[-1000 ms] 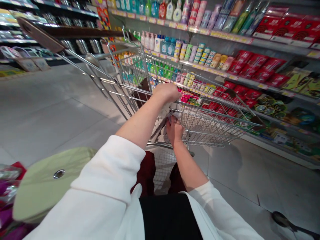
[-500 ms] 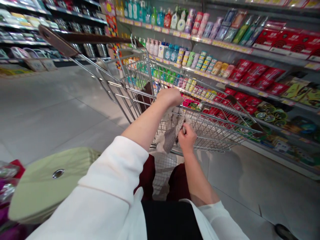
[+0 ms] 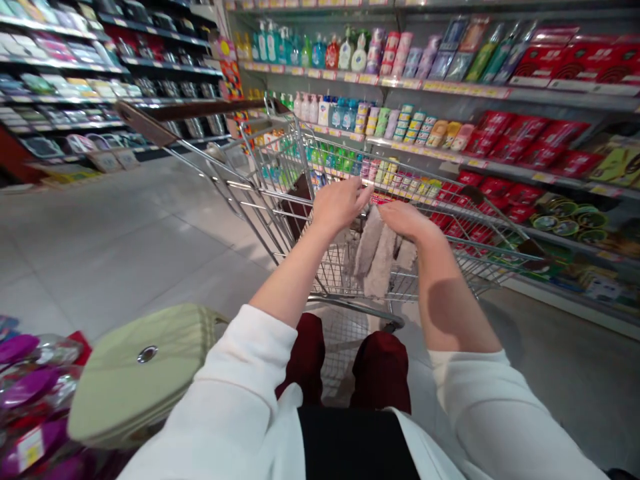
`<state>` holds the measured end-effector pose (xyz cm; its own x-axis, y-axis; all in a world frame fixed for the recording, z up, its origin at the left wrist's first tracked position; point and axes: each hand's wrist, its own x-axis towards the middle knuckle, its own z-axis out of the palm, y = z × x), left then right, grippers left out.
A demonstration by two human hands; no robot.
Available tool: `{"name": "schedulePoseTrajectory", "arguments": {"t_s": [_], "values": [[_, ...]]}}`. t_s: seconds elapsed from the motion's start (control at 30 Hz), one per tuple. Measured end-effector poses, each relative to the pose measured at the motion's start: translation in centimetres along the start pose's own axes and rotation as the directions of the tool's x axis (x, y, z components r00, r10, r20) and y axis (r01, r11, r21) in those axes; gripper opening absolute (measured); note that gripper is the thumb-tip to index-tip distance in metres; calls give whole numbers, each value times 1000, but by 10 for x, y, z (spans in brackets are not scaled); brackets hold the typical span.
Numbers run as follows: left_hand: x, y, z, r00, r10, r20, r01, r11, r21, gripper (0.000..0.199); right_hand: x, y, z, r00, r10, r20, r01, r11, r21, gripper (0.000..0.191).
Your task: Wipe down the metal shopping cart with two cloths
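Note:
A crumpled greyish-beige cloth [image 3: 379, 261] hangs in folds against the near side of a wire shopping cart [image 3: 280, 193]. My right hand [image 3: 407, 219] bends over the cart's upper rail, its fingertips closed on the top of the cloth. Just left of it, my left hand [image 3: 341, 205] rests by the same rail with its fingers partly stretched out and apart. Between the fingertips of both hands lies only a small gap. The inside of my left palm is hidden.
Beyond the cart, shelves hold pump bottles [image 3: 345, 50] and red packets [image 3: 530, 143]. A pale green lidded bin [image 3: 145, 373] stands at my lower left beside purple-lidded containers [image 3: 30, 387]. The cart's brown handle [image 3: 200, 110] points to the left.
My right hand has risen from low on the cloth to the cart's rail. The cloth now hangs in longer folds. My left hand's fingers have loosened from a curl.

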<state>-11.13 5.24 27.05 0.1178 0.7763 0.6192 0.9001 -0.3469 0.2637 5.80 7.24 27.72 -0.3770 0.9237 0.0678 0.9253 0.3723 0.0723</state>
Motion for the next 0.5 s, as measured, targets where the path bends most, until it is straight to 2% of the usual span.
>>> {"name": "schedulePoseTrajectory", "arguments": {"t_s": [0.07, 0.13, 0.2, 0.23, 0.3, 0.37, 0.4, 0.43, 0.5], "values": [[-20, -3, 4, 988, 69, -139, -76, 996, -44, 44, 0, 5, 0, 994, -99, 40, 100, 994, -36, 40], [-43, -7, 10, 964, 142, -227, -163, 984, -78, 33, -2, 7, 2, 996, -86, 31, 86, 996, 4, 43], [-67, -11, 21, 960, 136, -243, -171, 977, -130, 21, -4, 8, 4, 998, -60, 17, 59, 998, 34, 46], [-80, -14, 28, 973, 93, -209, -131, 976, -175, 21, -5, 8, 4, 999, -43, 9, 43, 998, 38, 46], [-105, -22, 44, 998, -43, -40, 30, 954, -300, 26, -7, 7, 5, 1000, -18, -9, 18, 999, 48, 47], [-132, -31, 62, 968, -180, 173, 238, 877, -417, 26, -9, 7, 4, 1000, 4, -18, -3, 997, 77, 48], [-144, -34, 69, 955, -201, 219, 280, 856, -434, 24, -10, 7, 4, 1000, 13, -16, -12, 995, 95, 49], [-155, -37, 76, 942, -254, 222, 330, 829, -452, 26, -11, 7, 3, 1000, 19, -9, -18, 994, 108, 49], [-170, -38, 82, 912, -381, 150, 396, 727, -561, 33, -12, 6, 3, 1000, 30, 6, -31, 993, 116, 49]]}}
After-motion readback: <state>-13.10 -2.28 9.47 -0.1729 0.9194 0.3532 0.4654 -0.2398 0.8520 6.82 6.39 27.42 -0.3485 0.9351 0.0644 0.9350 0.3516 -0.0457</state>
